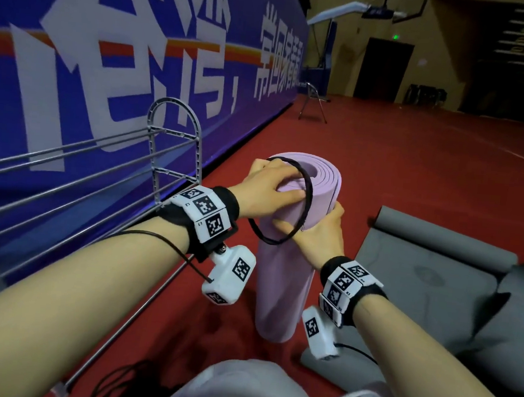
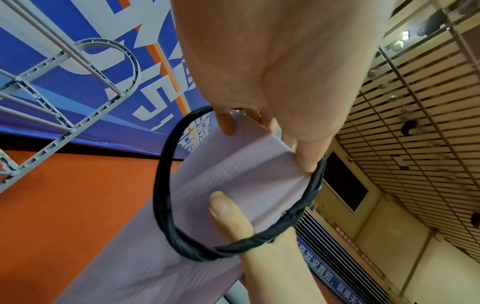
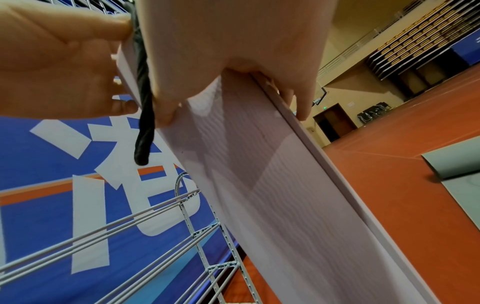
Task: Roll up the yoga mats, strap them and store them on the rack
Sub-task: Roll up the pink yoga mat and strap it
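Rolled lilac yoga mat (image 1: 284, 262) stands on end on the red floor (image 1: 412, 179), right beside the grey rack (image 1: 177, 147). Left hand (image 1: 268, 186) grips its top, right hand (image 1: 317, 234) wraps its side just under that. Black elastic strap (image 1: 307, 183) loops slanted over the top end. Grey mat (image 1: 430, 274) lies half-unrolled on its other side.

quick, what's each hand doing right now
Left hand: grips the top of the rolled pink mat, the black strap looped over it.
Right hand: holds the mat's side, fingers under the strap.

Rolled mat (image 1: 284, 262) upright (on floor), rack (image 1: 100, 166) left, flat mat (image 1: 430, 274) right
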`<state>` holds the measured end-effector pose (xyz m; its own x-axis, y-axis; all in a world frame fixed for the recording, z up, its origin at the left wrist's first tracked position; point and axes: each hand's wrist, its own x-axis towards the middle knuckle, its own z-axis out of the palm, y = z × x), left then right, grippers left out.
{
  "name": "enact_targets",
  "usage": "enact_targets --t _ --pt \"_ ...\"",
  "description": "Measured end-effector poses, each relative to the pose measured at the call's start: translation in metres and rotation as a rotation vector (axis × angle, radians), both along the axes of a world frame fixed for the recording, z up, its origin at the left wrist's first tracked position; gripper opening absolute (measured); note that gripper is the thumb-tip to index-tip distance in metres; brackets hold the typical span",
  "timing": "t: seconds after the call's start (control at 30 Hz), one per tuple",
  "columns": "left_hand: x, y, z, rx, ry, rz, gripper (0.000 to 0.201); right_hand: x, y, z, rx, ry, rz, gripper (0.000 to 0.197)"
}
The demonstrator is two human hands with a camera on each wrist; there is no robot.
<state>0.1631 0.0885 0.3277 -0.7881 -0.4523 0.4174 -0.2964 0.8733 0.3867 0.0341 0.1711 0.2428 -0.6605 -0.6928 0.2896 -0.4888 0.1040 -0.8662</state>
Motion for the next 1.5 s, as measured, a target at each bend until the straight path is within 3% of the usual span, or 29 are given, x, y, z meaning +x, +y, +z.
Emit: enact_targets --t 0.13,0.3,0.47,0.6,0.73,0.97,1.1,1.2,1.3,1.5 --pt "-0.007 -0.003 0.004 0.087 0.006 0.128 0.041 0.007 -0.005 -0.003 0.002 -0.014 -0.018 0.135" --pt "-0.012 -0.009 0.013 0.086 -0.066 0.292 0.054 0.008 -0.012 -0.001 0.042 0.053 0.054 0.135" --pt "-0.017 -0.013 0.004 -0.102 -0.211 0.381 0.076 0.003 -0.008 -0.004 0.078 0.197 0.138 0.118" --pt "-0.016 -0.017 0.011 0.015 -0.226 0.319 0.088 -0.001 -0.004 -0.005 0.068 0.182 0.185 0.109" --pt "-0.019 -0.016 0.018 0.019 -0.325 0.330 0.102 0.001 -0.005 -0.002 0.049 0.128 0.192 0.108" --pt "-0.024 -0.008 0.031 0.015 -0.427 0.416 0.101 0.001 -0.004 0.007 0.101 0.080 0.271 0.110" --pt "-0.034 -0.003 0.037 0.055 -0.440 0.441 0.108 -0.004 0.000 0.008 0.136 -0.038 0.325 0.124" --pt "-0.047 0.003 0.037 0.050 -0.450 0.454 0.105 -0.004 -0.003 0.012 0.132 -0.050 0.216 0.134" --pt "-0.061 0.012 0.033 0.029 -0.434 0.442 0.106 -0.009 -0.004 0.019 0.074 -0.055 0.078 0.115" --pt "-0.064 0.004 0.045 0.163 -0.498 0.211 0.102 -0.019 0.001 0.016 0.125 -0.015 0.080 0.093"
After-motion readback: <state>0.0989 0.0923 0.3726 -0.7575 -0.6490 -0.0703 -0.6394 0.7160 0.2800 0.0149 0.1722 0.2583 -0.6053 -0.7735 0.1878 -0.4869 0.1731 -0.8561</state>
